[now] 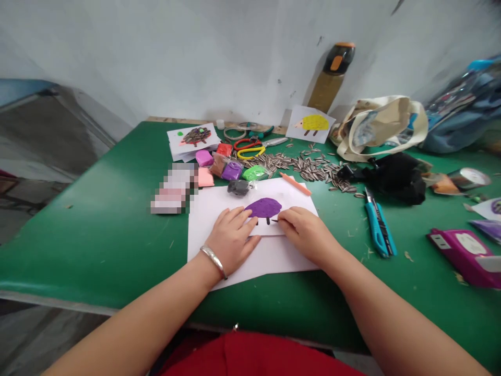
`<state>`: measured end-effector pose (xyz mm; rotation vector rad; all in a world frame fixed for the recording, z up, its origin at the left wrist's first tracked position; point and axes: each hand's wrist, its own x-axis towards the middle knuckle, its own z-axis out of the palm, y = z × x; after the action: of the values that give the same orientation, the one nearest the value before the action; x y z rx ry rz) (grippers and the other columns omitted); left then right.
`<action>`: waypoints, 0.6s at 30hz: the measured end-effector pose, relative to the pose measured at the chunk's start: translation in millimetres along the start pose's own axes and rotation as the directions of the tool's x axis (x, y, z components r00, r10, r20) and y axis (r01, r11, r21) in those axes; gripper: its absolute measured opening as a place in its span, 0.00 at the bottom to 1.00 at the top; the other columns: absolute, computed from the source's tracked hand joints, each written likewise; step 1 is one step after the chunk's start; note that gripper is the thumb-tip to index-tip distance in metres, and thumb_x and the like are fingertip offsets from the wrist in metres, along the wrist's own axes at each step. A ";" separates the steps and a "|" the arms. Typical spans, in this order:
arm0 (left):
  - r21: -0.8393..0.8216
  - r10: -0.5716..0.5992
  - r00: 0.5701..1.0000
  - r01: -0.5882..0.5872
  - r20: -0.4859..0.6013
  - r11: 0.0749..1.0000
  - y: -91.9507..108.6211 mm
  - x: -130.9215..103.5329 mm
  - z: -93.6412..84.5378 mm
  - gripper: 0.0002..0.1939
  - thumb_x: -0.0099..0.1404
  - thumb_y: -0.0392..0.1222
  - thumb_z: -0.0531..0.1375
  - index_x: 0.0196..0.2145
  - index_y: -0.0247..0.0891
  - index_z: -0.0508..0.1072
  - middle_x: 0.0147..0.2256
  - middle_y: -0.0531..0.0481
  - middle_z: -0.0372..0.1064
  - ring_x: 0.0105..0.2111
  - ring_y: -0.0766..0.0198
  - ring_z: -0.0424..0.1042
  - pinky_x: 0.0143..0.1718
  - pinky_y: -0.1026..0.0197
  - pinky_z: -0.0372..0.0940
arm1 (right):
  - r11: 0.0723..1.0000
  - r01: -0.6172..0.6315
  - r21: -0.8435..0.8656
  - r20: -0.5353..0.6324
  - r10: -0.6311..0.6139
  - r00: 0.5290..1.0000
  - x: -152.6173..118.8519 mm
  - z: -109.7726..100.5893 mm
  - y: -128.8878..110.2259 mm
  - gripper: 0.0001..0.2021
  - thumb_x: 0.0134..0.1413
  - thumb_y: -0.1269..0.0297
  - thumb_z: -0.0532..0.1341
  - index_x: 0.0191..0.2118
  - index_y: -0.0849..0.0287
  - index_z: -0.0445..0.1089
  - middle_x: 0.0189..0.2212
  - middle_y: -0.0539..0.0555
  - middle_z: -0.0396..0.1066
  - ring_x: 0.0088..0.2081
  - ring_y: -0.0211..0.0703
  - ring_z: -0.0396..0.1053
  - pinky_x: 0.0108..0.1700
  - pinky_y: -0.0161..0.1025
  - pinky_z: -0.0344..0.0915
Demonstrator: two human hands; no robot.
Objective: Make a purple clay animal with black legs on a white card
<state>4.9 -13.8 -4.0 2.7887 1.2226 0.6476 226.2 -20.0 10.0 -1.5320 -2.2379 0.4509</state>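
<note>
My left hand [234,236], with a silver bangle at the wrist, lies flat with fingers spread on a sheet of white paper [254,259]. Under its fingertips is the edge of a purple clay oval [265,208], pressed onto a smaller white card. Two short black legs [268,221] extend below the oval. At the card's right, my right hand [303,231] pinches a small dark pointed piece [275,220] close to the right leg; its kind is unclear. Just above the oval sits a wrapped lump of black clay [239,187]. An orange stick-like tool [295,184] rests on the paper's upper right.
Sunflower seeds [313,168] are scattered behind the paper, near scissors [250,151] and clay packets [231,170]. A teal utility knife [379,224] lies right, blade out. Farther back are a yellow hedgehog card [313,124], bottle [329,78] and cloth bag [376,146].
</note>
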 end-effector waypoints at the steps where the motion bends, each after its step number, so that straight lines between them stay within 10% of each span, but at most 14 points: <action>1: -0.007 -0.013 1.000 0.013 0.008 1.000 0.6 0.6 -0.2 0.17 0.66 0.44 0.56 0.49 0.33 0.73 0.51 0.37 0.69 0.55 0.45 0.63 0.55 0.37 0.58 | 1.000 0.002 -0.002 -0.003 -0.002 1.000 0.1 0.6 0.1 0.09 0.62 0.68 0.53 0.35 0.60 0.70 0.33 0.55 0.69 0.37 0.44 0.66 0.40 0.39 0.60; 18: 0.000 0.005 0.998 -0.005 -0.067 1.000 -1.1 -3.4 -0.2 0.17 0.66 0.45 0.56 0.47 0.32 0.74 0.52 0.34 0.68 0.55 0.47 0.64 0.56 0.41 0.60 | 0.998 -0.047 -0.036 0.043 0.049 0.998 5.5 0.5 -4.1 0.09 0.62 0.69 0.53 0.35 0.60 0.70 0.31 0.54 0.70 0.35 0.42 0.66 0.37 0.36 0.57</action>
<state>2.0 -15.5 -5.2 2.7922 1.2276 0.7479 220.8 -16.3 12.2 -1.6111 -2.2571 0.4657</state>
